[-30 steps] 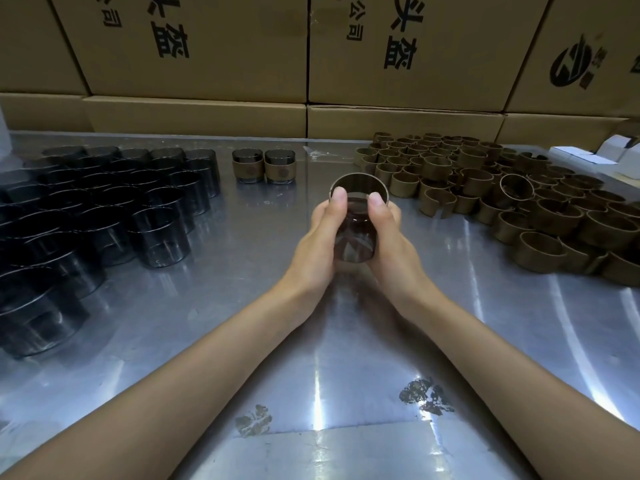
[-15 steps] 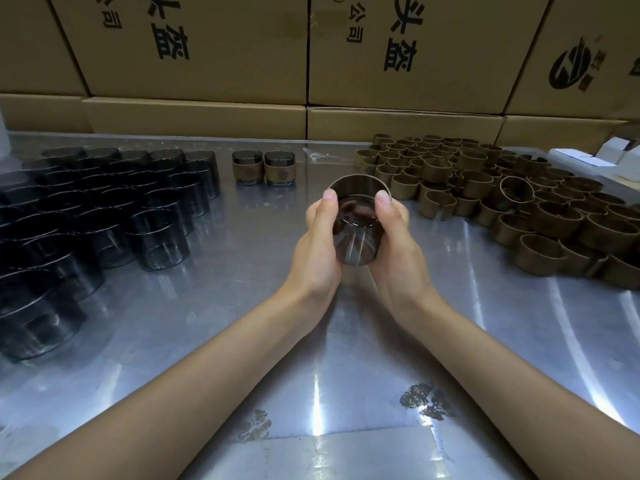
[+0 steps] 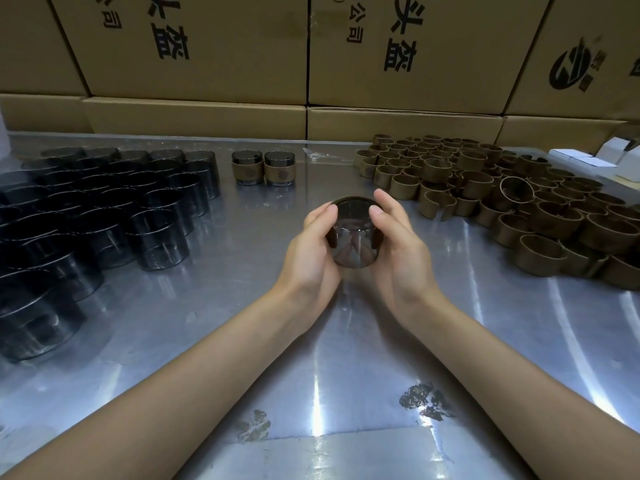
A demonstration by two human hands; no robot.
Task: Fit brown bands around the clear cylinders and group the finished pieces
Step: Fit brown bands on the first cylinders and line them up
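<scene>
At nine o'clock bare cylinders [image 3: 104, 216] are massed; at twelve two finished pieces [image 3: 263, 167] stand. At centre one cylinder [image 3: 355, 239] is gripped by the left hand [image 3: 311, 251] and right hand [image 3: 398, 251], fingers curled round its band [image 3: 333, 237]. Banding seems under way; next, seating it squarely, with spare bands [image 3: 519, 202] at two o'clock.

The tabletop [image 3: 346, 341] is bare metal, glossy, with scratches and worn dull patches. The cylinders [image 3: 104, 216] look like smoky clear plastic or glass, smooth and shiny. The bands [image 3: 540, 251] are matt brown, like leather. The boxes [image 3: 214, 43] are matt cardboard.
</scene>
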